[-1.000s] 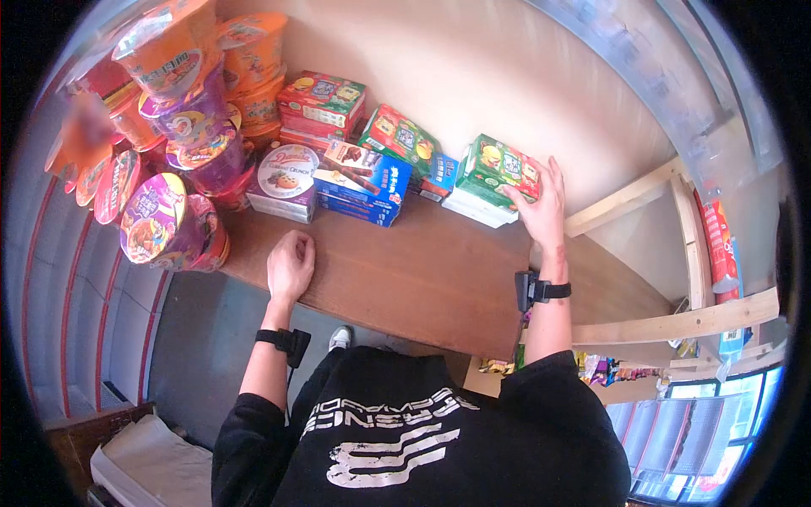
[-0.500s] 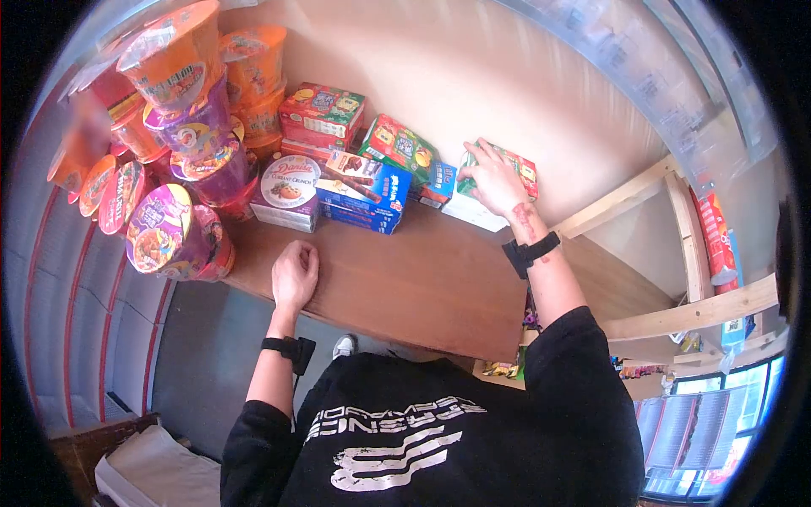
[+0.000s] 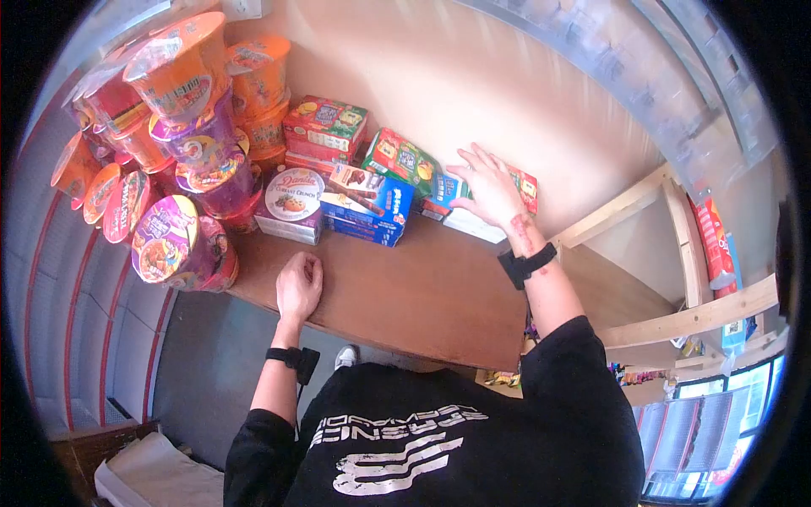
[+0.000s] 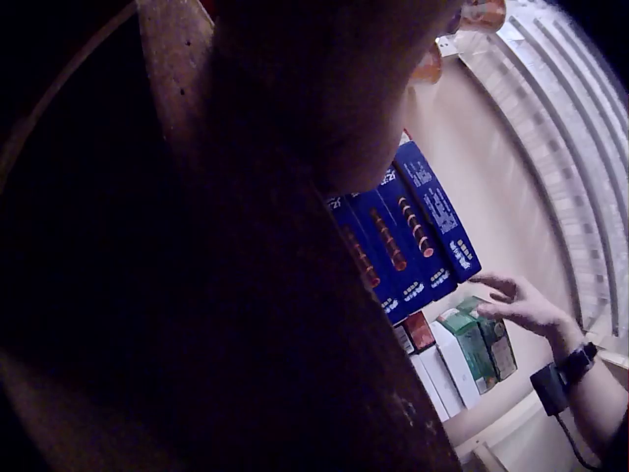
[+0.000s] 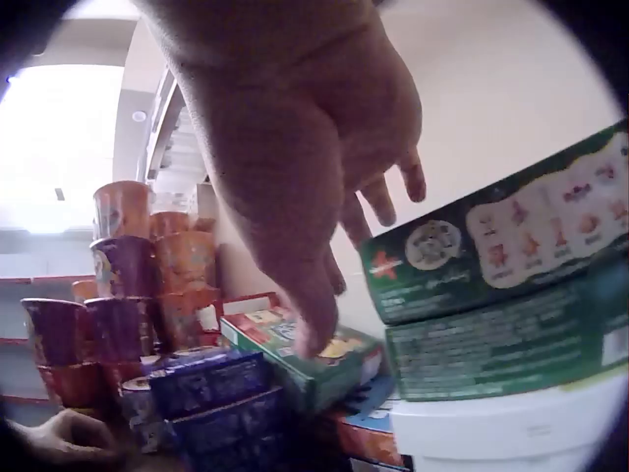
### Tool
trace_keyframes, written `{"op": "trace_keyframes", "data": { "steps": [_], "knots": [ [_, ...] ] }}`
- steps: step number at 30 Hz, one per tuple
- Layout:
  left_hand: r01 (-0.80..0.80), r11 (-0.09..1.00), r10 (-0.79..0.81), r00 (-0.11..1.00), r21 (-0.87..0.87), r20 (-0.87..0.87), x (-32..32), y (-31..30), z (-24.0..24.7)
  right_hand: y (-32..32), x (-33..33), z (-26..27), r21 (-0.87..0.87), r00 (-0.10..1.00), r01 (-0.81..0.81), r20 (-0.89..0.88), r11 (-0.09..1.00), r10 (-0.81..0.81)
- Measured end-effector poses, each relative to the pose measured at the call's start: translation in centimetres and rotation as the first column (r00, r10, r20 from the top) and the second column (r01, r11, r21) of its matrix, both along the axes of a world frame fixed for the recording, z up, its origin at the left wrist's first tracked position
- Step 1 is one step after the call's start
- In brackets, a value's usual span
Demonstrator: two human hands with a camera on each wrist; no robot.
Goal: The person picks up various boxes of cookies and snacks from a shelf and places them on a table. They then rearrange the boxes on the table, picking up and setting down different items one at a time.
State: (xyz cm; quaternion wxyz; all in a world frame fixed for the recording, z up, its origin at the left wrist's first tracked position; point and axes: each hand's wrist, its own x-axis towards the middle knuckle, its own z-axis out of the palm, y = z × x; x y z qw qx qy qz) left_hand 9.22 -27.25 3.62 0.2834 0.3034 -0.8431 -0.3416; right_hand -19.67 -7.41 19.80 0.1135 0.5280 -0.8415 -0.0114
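Note:
My right hand [image 3: 490,188] reaches over the right-hand stack of green-and-red snack boxes [image 3: 522,188], fingers spread, nothing in its grasp. In the right wrist view the hand [image 5: 314,157] hangs left of the stacked green boxes [image 5: 472,285], with the thumb over a tilted green-and-red box [image 5: 295,354]. Below that tilted box is a small blue box [image 3: 442,194]. My left hand [image 3: 299,286] rests at the front edge of the brown shelf [image 3: 405,296], fingers loosely curled and holding nothing. Nearest to it are a purple cookie box [image 3: 291,207] and stacked blue wafer-roll boxes [image 3: 367,205].
Instant noodle cups [image 3: 198,127] are piled high at the left. Behind the cookie box stand red-and-green boxes [image 3: 325,128] against the wall. A wooden frame [image 3: 621,203] borders the shelf on the right. Brown shelf surface lies in front of the boxes.
My right hand has moved left from the right end of the green box stack to its left side, fingers spreading. The left hand stays at the shelf edge. The head view has shifted slightly.

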Motion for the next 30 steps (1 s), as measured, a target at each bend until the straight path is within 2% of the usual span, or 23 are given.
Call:
{"op": "trace_keyframes", "data": {
  "steps": [1, 3, 5, 6, 8, 9, 11, 13, 15, 22, 24, 25, 27, 29, 30],
  "knots": [
    [-0.001, 1.000, 0.001, 1.000, 0.020, 0.024, 0.0, 0.1, 0.2, -0.4, 0.5, 0.2, -0.158, 0.995, -0.102, 0.004, 0.982, 0.104],
    [0.010, 0.999, -0.010, 1.000, -0.032, -0.001, -0.2, 0.1, -0.2, -2.1, 1.3, 0.6, -0.173, 0.991, -0.122, 0.034, 0.977, 0.130],
    [0.014, 0.999, -0.014, 1.000, -0.043, -0.005, -0.1, 0.0, -0.2, -3.9, 1.6, 0.8, -0.145, 0.924, -0.035, 0.373, 0.989, 0.087],
    [0.017, 0.998, -0.017, 1.000, -0.057, -0.005, 0.0, 0.0, -0.1, -4.5, 0.9, 0.3, -0.159, 0.924, -0.032, 0.371, 0.987, 0.090],
    [0.019, 1.000, -0.019, 0.999, -0.007, 0.034, 0.0, 0.0, -0.3, -6.0, -1.2, -2.2, -0.025, 0.917, 0.017, 0.398, 1.000, -0.005],
    [0.025, 0.999, -0.024, 1.000, -0.024, 0.020, 0.1, -0.3, -0.8, -6.4, -1.8, -3.1, -0.039, 0.919, 0.013, 0.395, 0.999, 0.003],
    [0.009, 1.000, -0.011, 0.997, 0.026, 0.072, 0.1, 0.0, -0.2, -6.8, -2.9, -4.4, 0.013, 0.939, 0.049, 0.339, 0.999, -0.050],
    [0.000, 1.000, -0.001, 0.999, 0.014, 0.041, 0.1, 0.0, -0.2, -7.4, -3.0, -4.3, -0.010, 0.946, 0.036, 0.324, 0.999, -0.031],
    [0.002, 1.000, -0.002, 1.000, 0.007, 0.013, 0.1, 0.0, -0.5, -7.7, -3.2, -4.1, 0.075, 0.937, 0.129, 0.318, 0.989, -0.146],
    [0.011, 0.999, -0.011, 1.000, -0.038, 0.003, -0.1, 0.0, -0.5, -7.8, -2.1, -1.6, 0.213, 0.934, 0.216, 0.238, 0.953, -0.265],
    [0.010, 0.999, -0.010, 1.000, -0.039, 0.011, -0.1, 0.1, -0.4, -7.5, -2.0, -1.2, 0.027, 0.960, 0.237, 0.148, 0.971, -0.239],
    [0.014, 0.999, -0.014, 1.000, -0.041, 0.001, 0.0, 0.1, -0.5, -7.1, -1.6, -0.4, 0.030, 0.957, 0.243, 0.154, 0.970, -0.245],
    [0.026, 0.999, -0.026, 1.000, -0.033, 0.004, 0.1, 0.2, -0.6, -5.7, -0.9, 1.6, -0.183, 0.964, 0.243, 0.154, 0.953, -0.217],
    [0.022, 0.996, -0.027, 0.998, -0.087, -0.060, 0.1, 0.2, -0.7, -3.2, -0.6, 3.4, -0.352, 0.982, 0.169, 0.145, 0.920, -0.125],
    [0.015, 0.998, -0.015, 1.000, -0.069, -0.007, 0.1, 0.1, -0.6, -1.7, -0.9, 3.7, -0.439, 0.988, 0.118, 0.143, 0.890, -0.060]
  ]
}}
